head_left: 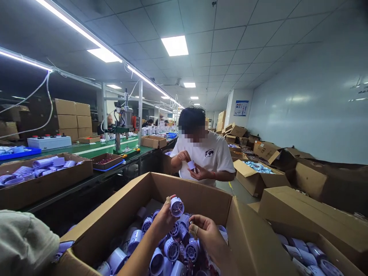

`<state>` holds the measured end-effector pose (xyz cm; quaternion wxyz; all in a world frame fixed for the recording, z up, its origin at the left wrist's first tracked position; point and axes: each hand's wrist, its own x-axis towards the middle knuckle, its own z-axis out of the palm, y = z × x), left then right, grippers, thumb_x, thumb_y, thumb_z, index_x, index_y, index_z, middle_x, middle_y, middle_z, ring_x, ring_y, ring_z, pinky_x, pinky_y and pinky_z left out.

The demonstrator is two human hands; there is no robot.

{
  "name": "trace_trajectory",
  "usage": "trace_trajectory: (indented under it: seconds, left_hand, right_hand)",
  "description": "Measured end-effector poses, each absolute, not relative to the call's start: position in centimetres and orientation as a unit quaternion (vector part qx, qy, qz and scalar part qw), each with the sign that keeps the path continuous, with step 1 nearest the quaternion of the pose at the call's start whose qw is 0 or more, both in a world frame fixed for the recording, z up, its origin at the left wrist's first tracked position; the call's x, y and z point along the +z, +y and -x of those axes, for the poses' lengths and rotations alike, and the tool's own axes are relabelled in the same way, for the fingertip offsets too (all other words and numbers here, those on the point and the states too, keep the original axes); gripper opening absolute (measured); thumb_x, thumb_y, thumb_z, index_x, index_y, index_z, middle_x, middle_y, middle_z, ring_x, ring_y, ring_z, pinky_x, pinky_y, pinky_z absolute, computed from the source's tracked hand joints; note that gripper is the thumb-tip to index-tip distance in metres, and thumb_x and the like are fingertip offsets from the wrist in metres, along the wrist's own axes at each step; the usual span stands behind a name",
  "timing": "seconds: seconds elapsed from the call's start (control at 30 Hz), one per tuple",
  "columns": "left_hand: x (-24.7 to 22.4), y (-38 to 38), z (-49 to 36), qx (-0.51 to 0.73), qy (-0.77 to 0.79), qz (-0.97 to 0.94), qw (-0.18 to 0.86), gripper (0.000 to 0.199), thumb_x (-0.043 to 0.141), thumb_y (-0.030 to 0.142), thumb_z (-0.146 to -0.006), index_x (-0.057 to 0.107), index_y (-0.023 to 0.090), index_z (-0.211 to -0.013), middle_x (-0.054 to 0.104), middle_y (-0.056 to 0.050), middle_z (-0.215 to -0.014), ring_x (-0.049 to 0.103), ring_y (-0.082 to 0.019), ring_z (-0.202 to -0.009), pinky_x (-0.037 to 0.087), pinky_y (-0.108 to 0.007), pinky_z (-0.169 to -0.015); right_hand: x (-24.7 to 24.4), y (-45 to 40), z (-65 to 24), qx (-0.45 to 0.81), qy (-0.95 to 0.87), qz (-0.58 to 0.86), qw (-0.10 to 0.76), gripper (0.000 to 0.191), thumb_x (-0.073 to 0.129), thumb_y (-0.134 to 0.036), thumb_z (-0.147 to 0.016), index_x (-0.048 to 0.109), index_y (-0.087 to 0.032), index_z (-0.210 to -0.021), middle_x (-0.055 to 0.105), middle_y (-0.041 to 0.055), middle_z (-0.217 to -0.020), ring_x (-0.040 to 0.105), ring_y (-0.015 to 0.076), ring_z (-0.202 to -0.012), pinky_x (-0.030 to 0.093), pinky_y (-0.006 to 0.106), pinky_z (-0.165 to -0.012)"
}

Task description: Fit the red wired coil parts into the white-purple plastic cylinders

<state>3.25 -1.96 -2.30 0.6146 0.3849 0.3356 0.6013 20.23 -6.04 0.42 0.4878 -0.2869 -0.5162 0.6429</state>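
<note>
My left hand (163, 220) grips a white cylindrical plastic housing (177, 207) above the open box, its hollow end toward me with thin reddish wires inside. Just to its right, my right hand (207, 232) is pinched closed, apart from the housing; a tiny dark thing seems to be at its fingertips, too small to name. Tan tape or finger covers wrap a digit on each hand. Below both hands, a large cardboard box (250, 234) holds many similar housings (171, 249), some with slotted round ends and red wires among them.
Across the box, a person in a white shirt (222, 153) handles a similar housing. On the left, a green workbench (94, 151) carries a press machine (123, 119) and a carton of housings (43, 172). Cartons (313, 214) crowd the right side.
</note>
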Motion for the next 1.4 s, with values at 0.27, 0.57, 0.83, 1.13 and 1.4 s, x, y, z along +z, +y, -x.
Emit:
trace_trajectory:
  seconds: [0.27, 0.57, 0.83, 1.13, 1.4]
  left_hand:
    - [-0.7, -3.6, -3.8, 0.590, 0.343, -0.376, 0.627, 0.058, 0.053, 0.064, -0.076, 0.052, 0.019, -0.114, 0.064, -0.003, -0.085, 0.057, -0.012, -0.068, 0.043, -0.022, -0.062]
    - [-0.6, -3.2, -4.4, 0.578, 0.334, -0.340, 0.662, 0.049, 0.054, 0.059, -0.078, 0.053, 0.020, -0.107, 0.059, 0.001, -0.074, 0.058, -0.011, -0.064, 0.045, -0.022, -0.063]
    - [-1.6, -3.3, -5.6, 0.543, 0.348, -0.373, 0.667, 0.059, 0.057, 0.064, -0.072, 0.054, 0.021, -0.113, 0.058, 0.001, -0.074, 0.053, -0.009, -0.059, 0.040, -0.019, -0.054]
    - [-1.1, -3.7, -6.4, 0.532, 0.315, -0.365, 0.696, 0.042, 0.066, 0.055, -0.069, 0.057, 0.016, -0.078, 0.055, 0.004, -0.065, 0.048, -0.007, -0.056, 0.036, -0.017, -0.053]
    - [-1.3, -3.6, -6.7, 0.538, 0.311, -0.333, 0.709, 0.039, 0.072, 0.049, -0.065, 0.055, 0.017, -0.077, 0.056, 0.004, -0.064, 0.050, -0.007, -0.056, 0.039, -0.018, -0.055]
  right_hand:
    - [-0.4, -5.4, -20.5, 0.625, -0.525, 0.304, 0.490, 0.036, 0.080, -0.043, -0.053, 0.067, -0.016, -0.072, 0.062, -0.0012, -0.062, 0.048, 0.0083, -0.051, 0.036, 0.019, -0.045]
    - [-0.6, -5.4, -20.3, 0.504, -0.586, 0.375, 0.512, 0.027, 0.072, -0.039, -0.062, 0.067, -0.017, -0.076, 0.066, 0.0014, -0.067, 0.056, 0.0139, -0.060, 0.044, 0.025, -0.057]
    - [-0.9, -6.8, -18.4, 0.143, -0.694, 0.449, 0.544, 0.014, 0.059, -0.018, -0.075, 0.068, -0.023, -0.084, 0.065, 0.0060, -0.086, 0.059, 0.0217, -0.081, 0.047, 0.035, -0.076]
    - [-1.6, -6.3, -17.6, 0.056, -0.687, 0.508, 0.516, 0.012, 0.059, -0.019, -0.077, 0.070, -0.024, -0.080, 0.057, 0.0059, -0.088, 0.054, 0.0214, -0.083, 0.044, 0.034, -0.076]
    - [-1.4, -6.3, -17.5, 0.113, -0.640, 0.499, 0.573, 0.006, 0.057, -0.017, -0.075, 0.061, -0.021, -0.074, 0.059, 0.0026, -0.081, 0.055, 0.0185, -0.077, 0.043, 0.030, -0.072]
